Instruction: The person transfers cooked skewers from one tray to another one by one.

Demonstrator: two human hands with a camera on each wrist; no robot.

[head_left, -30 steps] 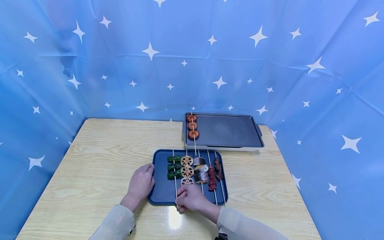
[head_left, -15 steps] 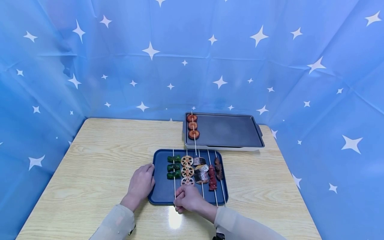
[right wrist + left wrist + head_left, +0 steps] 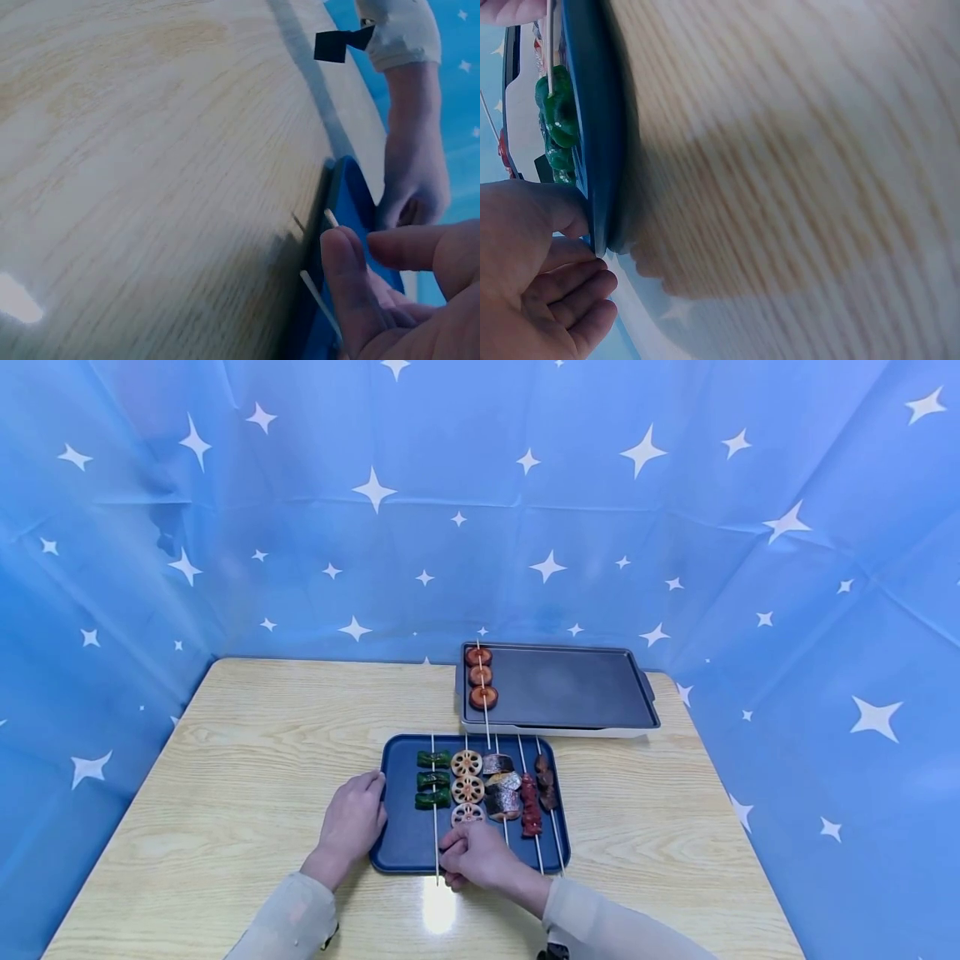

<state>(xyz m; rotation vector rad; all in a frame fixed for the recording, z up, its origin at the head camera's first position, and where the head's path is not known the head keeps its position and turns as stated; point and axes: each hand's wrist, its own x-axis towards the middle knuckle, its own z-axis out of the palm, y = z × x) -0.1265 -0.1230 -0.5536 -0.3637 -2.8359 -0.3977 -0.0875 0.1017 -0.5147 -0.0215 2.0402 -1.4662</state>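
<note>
My left hand (image 3: 355,814) pinches the left rim of a dark blue tray (image 3: 397,843), thumb on one side and forefinger on the other in the left wrist view. Bent fingers of my right hand (image 3: 480,853) hover at the tray's front edge, thumb and forefinger slightly apart. Just left of them lies the bare stick of a green pepper skewer (image 3: 433,779). To its right are a lotus root skewer (image 3: 468,789), its lower stick hidden by my right hand, a fish skewer (image 3: 503,802), a red meat skewer (image 3: 530,806) and a brown meat skewer (image 3: 546,781).
Behind the tray stands a dark griddle pan (image 3: 570,685) with a pale base. A skewer of round orange-brown slices (image 3: 481,675) lies at its left end, stick jutting over the front edge. A blue star-patterned curtain (image 3: 480,552) surrounds the wooden table (image 3: 262,735).
My right fingers have let go of the pepper skewer's stick, whose end now shows free beside them. The pepper skewer has shifted slightly left. My left hand has stayed on the tray.
</note>
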